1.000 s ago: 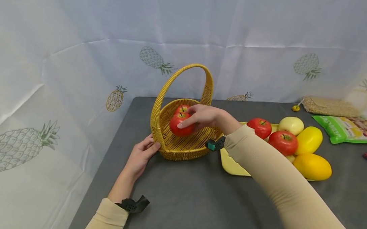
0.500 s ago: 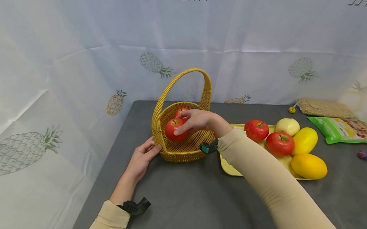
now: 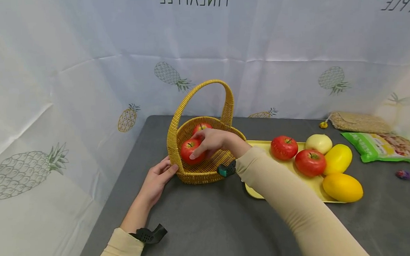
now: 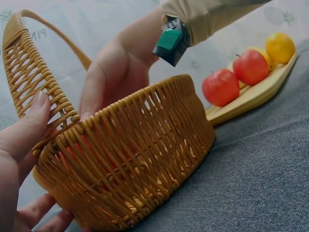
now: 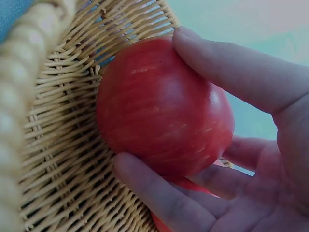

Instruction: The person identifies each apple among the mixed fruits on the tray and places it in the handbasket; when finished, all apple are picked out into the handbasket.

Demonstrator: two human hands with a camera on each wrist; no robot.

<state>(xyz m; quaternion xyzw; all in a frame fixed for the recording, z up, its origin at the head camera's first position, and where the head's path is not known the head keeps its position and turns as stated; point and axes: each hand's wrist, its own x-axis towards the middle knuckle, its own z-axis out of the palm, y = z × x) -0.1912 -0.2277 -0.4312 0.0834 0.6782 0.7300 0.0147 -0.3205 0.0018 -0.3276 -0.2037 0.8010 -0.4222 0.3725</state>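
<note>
A yellow wicker basket (image 3: 201,178) with a tall arched handle stands on the dark table. My left hand (image 3: 156,181) grips its left side; in the left wrist view the thumb (image 4: 35,116) lies on the base of the handle and other fingers touch the outer wall. Inside the basket, my right hand (image 3: 215,140) holds a red apple (image 3: 189,151) near the left wall, thumb on one side and fingers on the other, as the right wrist view shows. Behind it in the basket sits a second red apple (image 3: 201,127), partly hidden.
Right of the basket lies a yellow tray (image 3: 258,192) with two red apples (image 3: 310,162), a pale round fruit (image 3: 318,143) and two yellow fruits (image 3: 342,187). Farther right are a green packet (image 3: 368,146), a woven pouch (image 3: 359,122) and a small purple-tipped item (image 3: 403,175). A pineapple-print curtain hangs behind.
My right hand has moved the apple left and lower into the basket, towards its left wall. The left hand keeps its grip on the basket. The head view has shifted slightly.
</note>
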